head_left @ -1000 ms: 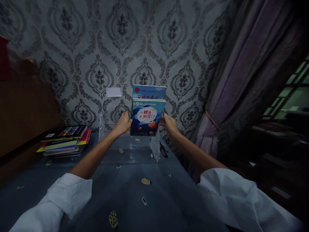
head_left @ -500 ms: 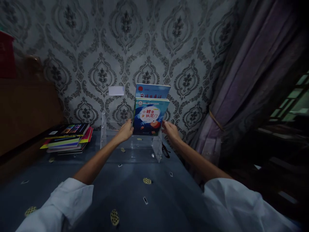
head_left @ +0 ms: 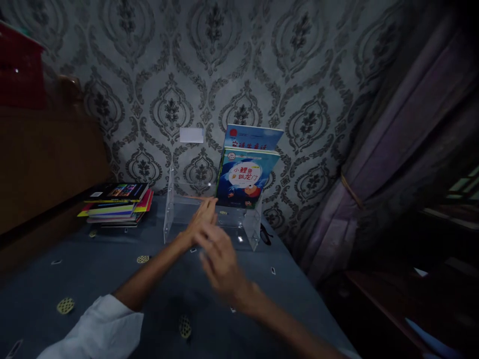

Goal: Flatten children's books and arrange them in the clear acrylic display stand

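Two rows of blue children's books stand in a clear acrylic rack (head_left: 252,227); the front book (head_left: 243,179) leans back below the taller rear book (head_left: 254,137). My left hand (head_left: 204,217) is at the lower left of the front book, its fingertips near the book's edge; its fingers are partly covered by my other hand, and whether they grip anything is unclear. Nearer the camera, my right hand (head_left: 220,262) hangs in front of the rack, blurred, with its fingers apart and nothing in them.
A stack of books and magazines (head_left: 118,204) lies left of the rack. Dark glasses (head_left: 265,234) rest beside the rack's right side. A brown wooden piece (head_left: 48,164) stands at the left, and a purple curtain (head_left: 337,239) hangs at the right.
My right hand has let go of the front book's right side and moved left and toward the camera. My left hand has shifted slightly lower. The view has turned a little.
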`<move>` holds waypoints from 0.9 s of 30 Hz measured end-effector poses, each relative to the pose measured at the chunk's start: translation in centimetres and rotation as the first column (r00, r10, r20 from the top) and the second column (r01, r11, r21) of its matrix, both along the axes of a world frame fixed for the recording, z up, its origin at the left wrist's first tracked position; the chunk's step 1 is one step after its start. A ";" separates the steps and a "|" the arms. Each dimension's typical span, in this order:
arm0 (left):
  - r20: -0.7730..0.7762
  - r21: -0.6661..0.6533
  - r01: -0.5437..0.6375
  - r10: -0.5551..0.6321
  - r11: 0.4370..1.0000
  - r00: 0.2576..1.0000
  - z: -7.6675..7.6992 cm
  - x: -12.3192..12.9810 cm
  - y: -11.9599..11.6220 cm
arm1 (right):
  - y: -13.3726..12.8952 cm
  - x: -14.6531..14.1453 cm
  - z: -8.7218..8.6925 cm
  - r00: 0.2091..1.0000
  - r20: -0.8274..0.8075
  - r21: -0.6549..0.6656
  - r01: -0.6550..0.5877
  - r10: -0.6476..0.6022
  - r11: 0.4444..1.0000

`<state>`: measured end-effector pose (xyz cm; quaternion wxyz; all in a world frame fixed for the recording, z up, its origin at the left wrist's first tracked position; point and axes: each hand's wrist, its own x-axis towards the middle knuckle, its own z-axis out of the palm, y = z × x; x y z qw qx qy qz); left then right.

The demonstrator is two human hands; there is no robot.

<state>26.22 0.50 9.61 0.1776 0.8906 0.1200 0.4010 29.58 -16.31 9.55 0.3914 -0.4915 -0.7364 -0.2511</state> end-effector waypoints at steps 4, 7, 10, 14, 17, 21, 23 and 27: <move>-0.046 -0.063 0.021 -0.024 0.998 0.999 -2.3 -1.4 -1.8 | 0.1 -4.4 -2.8 0.949 0.274 -0.051 -0.150 0.158 0.987; -0.069 -0.159 0.050 -0.062 0.986 0.996 -4.3 -2.9 -2.4 | 0.9 -5.0 -4.5 0.926 0.346 -0.028 -0.152 0.152 0.988; -0.087 -0.292 0.051 -0.080 0.955 0.993 -6.2 -4.8 -2.1 | 1.7 -4.2 -5.0 0.938 0.338 -0.030 -0.074 0.080 0.997; -0.155 -0.446 0.077 -0.162 0.892 0.975 -7.9 -8.0 -1.2 | 2.4 -3.5 -4.9 0.965 0.260 -0.128 0.061 -0.026 0.990; -0.208 -0.436 0.123 -0.233 0.892 0.950 -8.1 -10.7 -0.4 | 2.9 -3.9 -5.2 0.984 0.176 -0.231 0.050 -0.008 0.972; -0.201 -0.352 0.102 -0.181 0.930 0.963 -8.1 -13.6 0.8 | 3.7 -5.9 -6.4 0.999 -0.004 -0.313 -0.046 0.047 0.949; -0.189 -0.363 0.022 -0.096 0.932 0.977 -7.9 -14.6 1.7 | 3.9 -7.2 -6.9 0.993 -0.106 -0.355 -0.092 0.057 0.930; -0.187 -0.379 -0.143 0.076 0.914 0.979 -6.9 -16.5 4.0 | 4.2 -9.4 -8.5 0.964 -0.260 -0.459 -0.172 0.054 0.871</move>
